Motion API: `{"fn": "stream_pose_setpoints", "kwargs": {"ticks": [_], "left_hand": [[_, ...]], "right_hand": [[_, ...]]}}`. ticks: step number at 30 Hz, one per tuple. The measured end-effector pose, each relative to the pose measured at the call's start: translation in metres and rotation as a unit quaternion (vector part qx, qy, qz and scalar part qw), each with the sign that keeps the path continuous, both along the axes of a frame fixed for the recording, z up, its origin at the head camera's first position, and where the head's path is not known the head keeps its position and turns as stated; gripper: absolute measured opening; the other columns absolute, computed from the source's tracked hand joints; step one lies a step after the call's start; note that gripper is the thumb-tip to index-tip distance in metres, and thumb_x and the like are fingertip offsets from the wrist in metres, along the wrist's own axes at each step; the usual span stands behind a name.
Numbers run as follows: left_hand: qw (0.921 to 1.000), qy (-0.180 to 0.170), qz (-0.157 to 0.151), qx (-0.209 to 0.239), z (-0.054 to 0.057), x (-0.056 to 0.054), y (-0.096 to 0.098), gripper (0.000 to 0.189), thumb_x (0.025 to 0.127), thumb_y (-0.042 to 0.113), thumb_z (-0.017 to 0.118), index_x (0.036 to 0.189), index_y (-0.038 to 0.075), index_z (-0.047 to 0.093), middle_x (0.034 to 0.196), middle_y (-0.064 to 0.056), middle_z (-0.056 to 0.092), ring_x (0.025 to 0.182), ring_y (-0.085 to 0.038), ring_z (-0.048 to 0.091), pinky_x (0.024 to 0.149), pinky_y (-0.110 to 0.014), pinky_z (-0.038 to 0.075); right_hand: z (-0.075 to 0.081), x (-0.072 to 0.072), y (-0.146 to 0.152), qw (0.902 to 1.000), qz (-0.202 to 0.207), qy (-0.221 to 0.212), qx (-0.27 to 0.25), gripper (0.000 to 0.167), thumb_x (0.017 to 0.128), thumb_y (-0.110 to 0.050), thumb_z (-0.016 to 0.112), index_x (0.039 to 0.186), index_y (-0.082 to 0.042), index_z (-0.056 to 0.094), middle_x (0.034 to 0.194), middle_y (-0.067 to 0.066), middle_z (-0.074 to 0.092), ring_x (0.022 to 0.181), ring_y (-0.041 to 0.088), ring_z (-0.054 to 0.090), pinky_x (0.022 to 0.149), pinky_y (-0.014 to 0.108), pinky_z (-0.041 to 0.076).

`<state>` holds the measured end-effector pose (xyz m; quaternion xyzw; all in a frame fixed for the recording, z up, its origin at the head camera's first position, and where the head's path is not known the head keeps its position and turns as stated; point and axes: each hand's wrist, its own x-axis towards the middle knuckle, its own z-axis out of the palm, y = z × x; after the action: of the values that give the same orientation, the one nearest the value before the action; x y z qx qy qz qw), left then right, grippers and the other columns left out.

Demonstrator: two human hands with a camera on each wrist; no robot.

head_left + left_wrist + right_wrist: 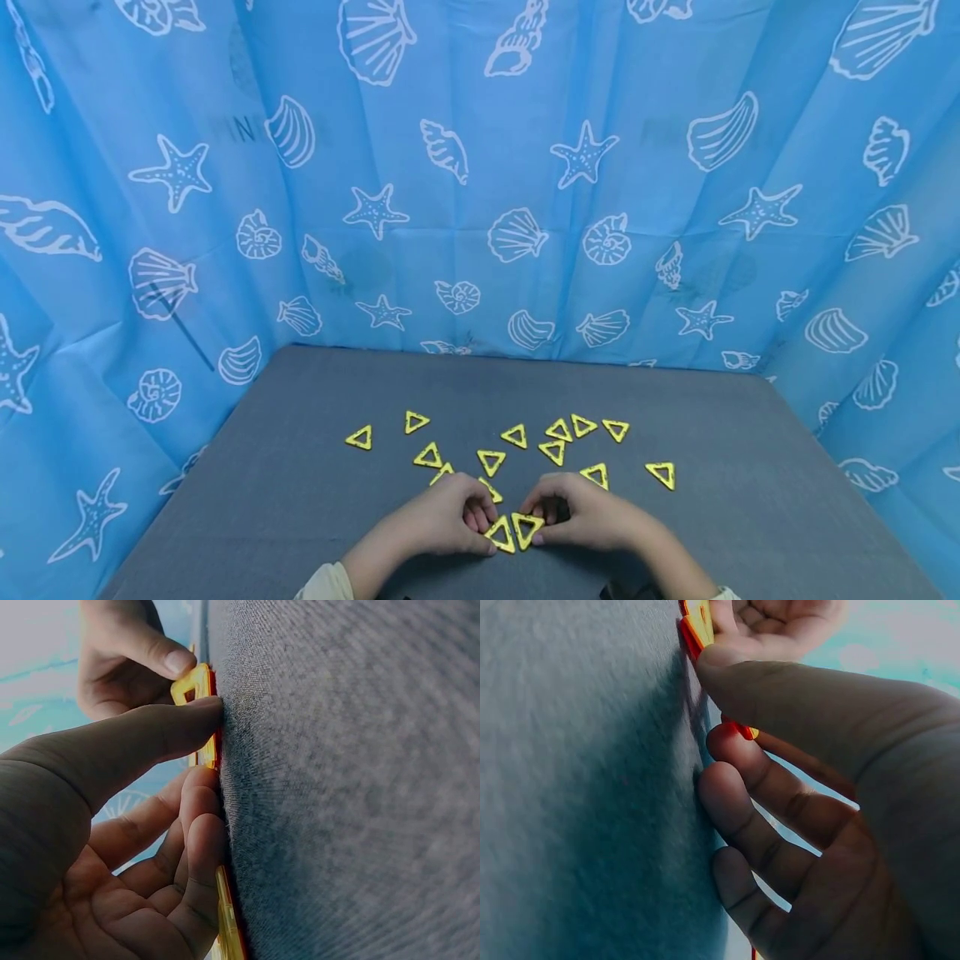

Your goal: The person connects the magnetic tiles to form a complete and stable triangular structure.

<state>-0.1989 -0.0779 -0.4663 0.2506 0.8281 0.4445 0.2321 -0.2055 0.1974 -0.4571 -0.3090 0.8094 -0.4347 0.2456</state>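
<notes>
Pinches left triangle [510,535] by its nine-o'clock corner with left hand [448,517], right triangle [517,530] by its three-o'clock corner with right hand [590,512], near six o'clock on table [300,400], apparently to leave facing edges free.

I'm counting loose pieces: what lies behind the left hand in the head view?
Beyond the left hand, a yellow triangle shows partly, and a second triangle, nearer the right hand, shows partly too. Their covered parts, and anything wholly hidden there, cannot be seen.
</notes>
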Motion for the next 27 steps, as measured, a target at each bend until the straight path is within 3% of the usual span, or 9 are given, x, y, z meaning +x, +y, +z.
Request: {"fn": "stream_pose_setpoints", "kwargs": {"ticks": [11,21,27], "left_hand": [[1.0000,-0.007,0.001,0.006,0.002,0.000,0.000,0.021,0.079,0.010,0.091,0.089,0.011,0.073,0.075,0.005,0.067,0.067,-0.004,0.062,0.062,-0.020,0.050],[0.9975,-0.012,-0.046,0.053,0.003,-0.007,-0.009,0.022,0.087,0.016,0.087,0.104,0.006,0.076,0.082,0.006,0.070,0.074,-0.004,0.066,0.069,-0.020,0.055],[0.9982,0.022,-0.015,0.054,0.006,-0.013,-0.014,0.022,0.093,0.019,0.083,0.109,0.006,0.076,0.087,0.004,0.070,0.076,-0.008,0.066,0.070,-0.023,0.055]], "right_hand": [[-0.003,0.002,-0.004,0.9999,-0.008,0.009,0.012,0.020,0.093,-0.018,0.083,0.112,-0.013,0.077,0.099,0.000,0.069,0.084,0.006,0.062,0.074,0.024,0.053],[-0.005,0.001,-0.002,0.9999,-0.004,-0.007,0.008,0.020,0.094,-0.017,0.082,0.113,-0.012,0.077,0.100,0.001,0.069,0.084,0.006,0.062,0.074,0.024,0.053],[-0.005,0.001,-0.001,0.9999,-0.003,-0.009,0.006,0.020,0.095,-0.018,0.081,0.114,-0.012,0.077,0.100,0.001,0.069,0.084,0.005,0.062,0.074,0.024,0.053]]}}
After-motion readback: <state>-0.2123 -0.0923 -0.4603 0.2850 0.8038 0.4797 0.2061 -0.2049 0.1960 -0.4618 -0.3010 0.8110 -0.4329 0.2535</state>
